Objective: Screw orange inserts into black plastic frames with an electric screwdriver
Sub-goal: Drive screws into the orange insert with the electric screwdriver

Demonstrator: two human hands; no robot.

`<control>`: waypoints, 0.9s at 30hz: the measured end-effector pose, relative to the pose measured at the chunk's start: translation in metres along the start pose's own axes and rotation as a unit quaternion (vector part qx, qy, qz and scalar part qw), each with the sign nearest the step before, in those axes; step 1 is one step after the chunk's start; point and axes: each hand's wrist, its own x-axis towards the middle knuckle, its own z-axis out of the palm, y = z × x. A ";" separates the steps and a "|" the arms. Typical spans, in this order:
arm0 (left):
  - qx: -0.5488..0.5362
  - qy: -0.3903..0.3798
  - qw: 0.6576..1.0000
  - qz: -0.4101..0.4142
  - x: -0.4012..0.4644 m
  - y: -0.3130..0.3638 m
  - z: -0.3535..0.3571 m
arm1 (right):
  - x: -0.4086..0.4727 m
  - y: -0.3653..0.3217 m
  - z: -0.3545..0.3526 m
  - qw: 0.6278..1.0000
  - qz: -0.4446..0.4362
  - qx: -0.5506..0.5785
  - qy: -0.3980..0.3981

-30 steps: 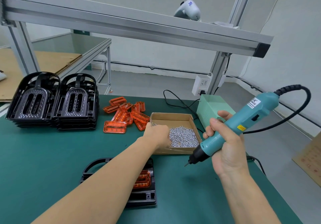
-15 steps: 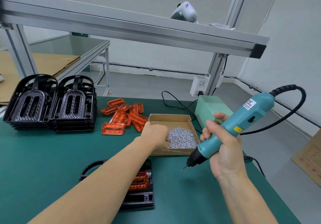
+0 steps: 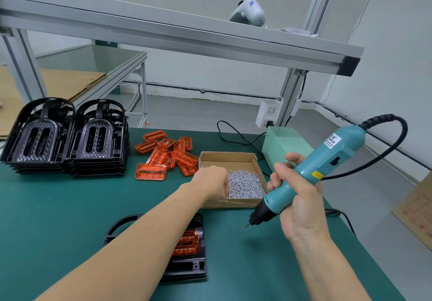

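Observation:
A black plastic frame [image 3: 191, 265] lies on the green table near me, with an orange insert [image 3: 188, 242] seated in it; my left forearm covers most of it. My left hand [image 3: 211, 182] reaches into the cardboard box [image 3: 228, 157] of small silver screws [image 3: 246, 185], its fingers curled down among them; what they hold is hidden. My right hand [image 3: 297, 205] grips the teal electric screwdriver [image 3: 322, 167], bit pointing down-left above the table, right of the frame.
Two stacks of black frames [image 3: 65, 137] stand at the back left. A heap of loose orange inserts [image 3: 166, 156] lies beside them. A pale green power box [image 3: 285, 144] sits behind the screw box, with cables trailing. An aluminium beam [image 3: 177, 36] crosses overhead.
My left hand stays in the screw box, shifting slightly over the screws. The screwdriver has dipped a little lower in my right hand.

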 end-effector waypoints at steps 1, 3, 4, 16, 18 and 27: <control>0.003 -0.001 1.000 -0.005 0.001 0.002 -0.002 | 0.000 0.000 -0.001 1.000 -0.001 0.001 -0.002; 0.017 0.004 1.000 -0.014 0.001 0.006 -0.002 | -0.001 -0.001 -0.001 1.000 -0.001 0.003 -0.004; 0.025 0.007 0.999 -0.018 0.002 0.007 -0.002 | -0.001 -0.001 -0.001 1.000 0.000 0.005 -0.004; -0.280 0.117 0.951 -0.062 -0.022 -0.006 -0.007 | -0.003 -0.007 0.003 1.000 -0.002 0.021 0.003; -0.411 0.147 0.896 -0.079 -0.037 -0.012 -0.008 | -0.004 -0.008 0.004 0.999 -0.006 0.032 0.006; -0.688 0.155 0.704 -0.085 -0.114 -0.024 -0.007 | -0.012 -0.012 0.033 0.986 -0.005 0.164 -0.021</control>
